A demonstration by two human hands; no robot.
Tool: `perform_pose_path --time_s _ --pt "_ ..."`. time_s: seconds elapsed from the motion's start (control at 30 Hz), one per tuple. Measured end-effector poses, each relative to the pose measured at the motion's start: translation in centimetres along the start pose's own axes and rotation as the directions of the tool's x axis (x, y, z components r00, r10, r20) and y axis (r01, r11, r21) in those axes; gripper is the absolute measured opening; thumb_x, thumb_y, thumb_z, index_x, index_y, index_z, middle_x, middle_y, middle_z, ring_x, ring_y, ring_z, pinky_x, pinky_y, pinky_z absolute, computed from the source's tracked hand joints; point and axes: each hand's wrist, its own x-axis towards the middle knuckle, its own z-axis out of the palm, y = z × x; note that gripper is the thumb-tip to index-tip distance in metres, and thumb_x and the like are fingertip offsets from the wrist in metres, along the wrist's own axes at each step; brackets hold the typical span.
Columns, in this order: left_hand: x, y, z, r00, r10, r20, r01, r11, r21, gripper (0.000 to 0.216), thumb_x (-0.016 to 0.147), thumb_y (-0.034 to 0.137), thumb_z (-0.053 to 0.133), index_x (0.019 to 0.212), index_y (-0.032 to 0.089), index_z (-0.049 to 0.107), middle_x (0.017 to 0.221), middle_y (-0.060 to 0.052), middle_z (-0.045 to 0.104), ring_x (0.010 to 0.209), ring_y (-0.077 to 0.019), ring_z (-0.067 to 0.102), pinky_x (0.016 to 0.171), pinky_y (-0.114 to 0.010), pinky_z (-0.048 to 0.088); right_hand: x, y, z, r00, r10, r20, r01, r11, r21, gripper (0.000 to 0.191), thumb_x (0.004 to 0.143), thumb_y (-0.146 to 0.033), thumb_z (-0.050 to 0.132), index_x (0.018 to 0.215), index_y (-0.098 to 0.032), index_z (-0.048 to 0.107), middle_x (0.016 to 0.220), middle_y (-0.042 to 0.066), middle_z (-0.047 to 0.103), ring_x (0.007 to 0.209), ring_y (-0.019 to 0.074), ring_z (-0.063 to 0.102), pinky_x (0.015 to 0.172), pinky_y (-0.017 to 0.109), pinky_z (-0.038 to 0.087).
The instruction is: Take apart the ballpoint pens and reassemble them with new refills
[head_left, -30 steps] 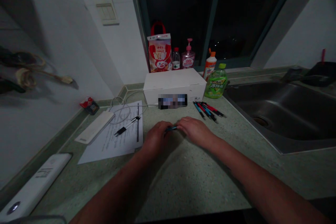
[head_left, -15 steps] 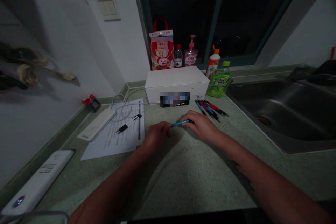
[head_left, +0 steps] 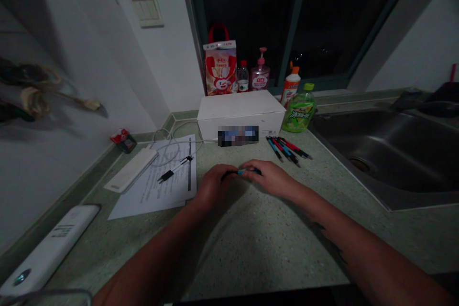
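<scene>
Both hands meet over the green speckled counter (head_left: pixel 251 244), just in front of a white box (head_left: pixel 240 112). My left hand (head_left: pixel 212 186) and my right hand (head_left: pixel 269 178) are each closed around one end of a blue pen (head_left: pixel 245 171), which lies almost level between them. Only a short stretch of the pen shows between the fingers. Several more pens, red, blue and black (head_left: pixel 287 148), lie in a bunch just beyond my right hand. A black-and-white pen (head_left: pixel 174 169) rests on a printed sheet of paper (head_left: pixel 161 186) to the left.
A steel sink (head_left: pixel 387 153) fills the right side. Behind the box stand a red gift bag (head_left: pixel 220 68), a pink pump bottle (head_left: pixel 260 75), an orange-capped bottle (head_left: pixel 290 85) and a green bottle (head_left: pixel 300 114). White flat devices (head_left: pixel 131 169) (head_left: pixel 50 246) and a cable lie at left.
The two hands have drawn closer together along the blue pen, so less of its barrel shows than half a second ago. The view has barely shifted.
</scene>
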Motion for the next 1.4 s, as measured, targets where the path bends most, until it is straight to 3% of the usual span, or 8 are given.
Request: perform_pose_path --time_s 0.2,0.37,0.5,0.63,0.8,0.97,1.27,1.4 --pt "0.04 0.07 0.04 1.0 0.007 0.024 -0.007 1.0 0.022 0.02 0.092 0.021 0.057 0.102 0.021 0.074 0.1 -0.005 0.073 0.095 -0.0209 0.066 0.091 -0.034 0.05 -0.02 -0.1 0.0 0.998 -0.051 -0.047 0.05 0.999 -0.017 0.011 0.089 -0.017 0.071 0.1 -0.019 0.071 0.098 0.005 0.068 0.092 0.0197 0.063 0.079 0.029 0.045" --pt "0.04 -0.24 0.2 1.0 0.023 0.009 -0.023 0.998 0.055 0.019 0.092 0.019 0.058 0.103 0.021 0.073 0.102 -0.004 0.073 0.098 -0.0202 0.065 0.092 -0.033 0.049 0.04 0.02 0.15 0.999 -0.005 0.053 0.005 1.0 -0.006 0.014 0.101 -0.02 0.059 0.096 -0.018 0.072 0.088 0.003 0.068 0.083 0.0176 0.063 0.075 0.028 0.044" --pt "0.01 -0.25 0.18 1.0 0.028 0.002 -0.028 0.998 0.062 0.018 0.093 0.018 0.058 0.102 0.021 0.073 0.1 -0.003 0.073 0.095 -0.0191 0.065 0.091 -0.032 0.049 0.02 0.0 0.21 0.998 -0.04 -0.05 0.04 0.999 -0.016 0.016 0.09 -0.016 0.073 0.105 -0.018 0.069 0.098 0.004 0.067 0.092 0.0189 0.062 0.078 0.027 0.044" --pt "-0.03 -0.28 0.21 0.999 0.046 0.01 -0.047 0.997 0.069 0.018 0.093 0.018 0.058 0.103 0.022 0.073 0.101 -0.003 0.073 0.096 -0.019 0.065 0.091 -0.032 0.048 0.0 -0.07 0.17 1.0 0.001 0.028 -0.001 1.0 -0.008 0.012 0.1 -0.018 0.06 0.1 -0.019 0.071 0.086 0.002 0.067 0.081 0.0166 0.063 0.074 0.027 0.044" --pt "-0.04 -0.32 0.16 0.999 0.05 0.009 -0.051 0.996 0.07 0.017 0.092 0.017 0.058 0.102 0.02 0.072 0.1 -0.003 0.073 0.095 -0.0191 0.065 0.09 -0.031 0.049 0.03 -0.15 0.11 0.997 -0.049 -0.061 0.047 0.998 -0.044 0.019 0.088 -0.015 0.075 0.107 -0.017 0.069 0.1 0.005 0.067 0.093 0.0187 0.062 0.079 0.028 0.045" --pt "0.04 -0.08 0.02 0.998 0.055 0.012 -0.055 0.997 0.061 0.018 0.092 0.018 0.057 0.101 0.02 0.072 0.1 -0.003 0.073 0.096 -0.0191 0.065 0.089 -0.031 0.048 0.11 -0.05 0.18 0.996 -0.072 0.058 0.076 0.995 -0.059 0.012 0.1 -0.017 0.061 0.101 -0.018 0.073 0.096 0.005 0.069 0.09 0.0184 0.064 0.081 0.029 0.046" --pt "-0.07 0.23 0.05 0.995 -0.056 0.081 0.063 0.995 -0.08 0.025 0.097 0.028 0.046 0.102 0.019 0.069 0.076 0.0 0.068 0.072 -0.0157 0.064 0.071 -0.027 0.047 -0.35 -0.66 -0.36 0.967 -0.228 -0.117 0.185 0.937 -0.296 0.012 0.09 -0.011 0.073 0.097 -0.018 0.067 0.096 0.004 0.064 0.093 0.0206 0.06 0.082 0.03 0.044" --pt "-0.06 -0.19 0.05 0.998 -0.035 0.045 0.037 0.998 -0.053 0.027 0.095 0.025 0.049 0.109 0.02 0.071 0.091 -0.003 0.073 0.087 -0.018 0.067 0.083 -0.03 0.049 -0.31 -0.39 -0.4 0.978 -0.185 -0.101 0.152 0.951 -0.27 0.014 0.091 -0.014 0.074 0.1 -0.02 0.066 0.095 0.001 0.066 0.09 0.0188 0.062 0.078 0.028 0.044"
